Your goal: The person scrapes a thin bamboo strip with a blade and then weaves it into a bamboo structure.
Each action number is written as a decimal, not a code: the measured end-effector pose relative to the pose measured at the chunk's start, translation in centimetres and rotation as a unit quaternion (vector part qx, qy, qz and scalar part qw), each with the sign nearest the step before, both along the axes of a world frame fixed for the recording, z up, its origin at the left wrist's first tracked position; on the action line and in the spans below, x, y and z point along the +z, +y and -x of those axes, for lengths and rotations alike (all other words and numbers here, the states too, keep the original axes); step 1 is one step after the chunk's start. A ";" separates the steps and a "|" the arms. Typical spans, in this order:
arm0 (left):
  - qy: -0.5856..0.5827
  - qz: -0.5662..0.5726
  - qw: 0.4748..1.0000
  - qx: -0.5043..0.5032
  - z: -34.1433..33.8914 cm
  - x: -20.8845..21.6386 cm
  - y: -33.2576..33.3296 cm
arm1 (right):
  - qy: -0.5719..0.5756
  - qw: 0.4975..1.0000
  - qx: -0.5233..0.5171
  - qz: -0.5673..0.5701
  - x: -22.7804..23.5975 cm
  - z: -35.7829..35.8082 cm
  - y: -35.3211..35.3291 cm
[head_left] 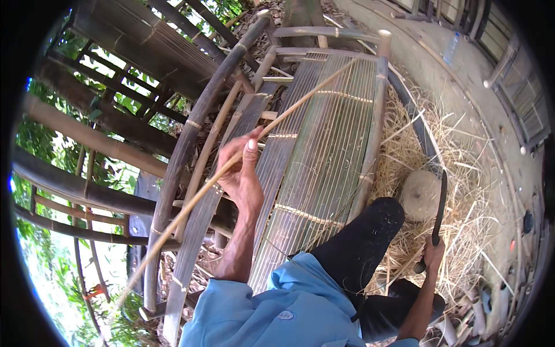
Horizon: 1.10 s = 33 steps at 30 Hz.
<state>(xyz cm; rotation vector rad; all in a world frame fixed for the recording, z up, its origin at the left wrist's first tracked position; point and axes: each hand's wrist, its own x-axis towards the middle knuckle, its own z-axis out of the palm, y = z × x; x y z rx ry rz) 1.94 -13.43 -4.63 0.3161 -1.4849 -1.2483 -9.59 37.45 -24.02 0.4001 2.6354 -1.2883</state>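
My left hand (pixel 241 176) is raised over the left part of a slatted bamboo bench (pixel 338 150), closed around a long, thin, pale bamboo stick (pixel 300 103). The stick runs slantwise from the lower left up to the far end of the bench. On the right, low beside my knee, my right hand (pixel 433 253) grips the handle of a machete (pixel 442 202). Its dark, narrow blade points away from me, apart from the stick. Close to the blade is a round wooden chopping block (pixel 421 194).
Straw-like shavings (pixel 462 231) cover the ground around the block. Bamboo rails (pixel 104 194) and greenery border the left side. A clear plastic bottle (pixel 451 49) lies on the concrete at the far right. Cut bamboo pieces (pixel 480 315) lie at the lower right.
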 end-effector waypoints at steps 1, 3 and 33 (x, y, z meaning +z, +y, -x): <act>-0.016 -0.061 0.997 0.032 -0.7 -1.3 -0.4 | -0.004 1.000 -0.004 0.027 1.0 -0.5 -1.0; 0.048 -0.157 0.985 0.051 -0.9 -4.9 -1.8 | -0.001 1.000 0.008 0.029 2.4 -1.0 -2.2; -0.512 0.119 0.833 0.171 -15.6 -20.2 -6.3 | -0.082 0.939 -0.148 0.300 4.4 -2.2 -1.1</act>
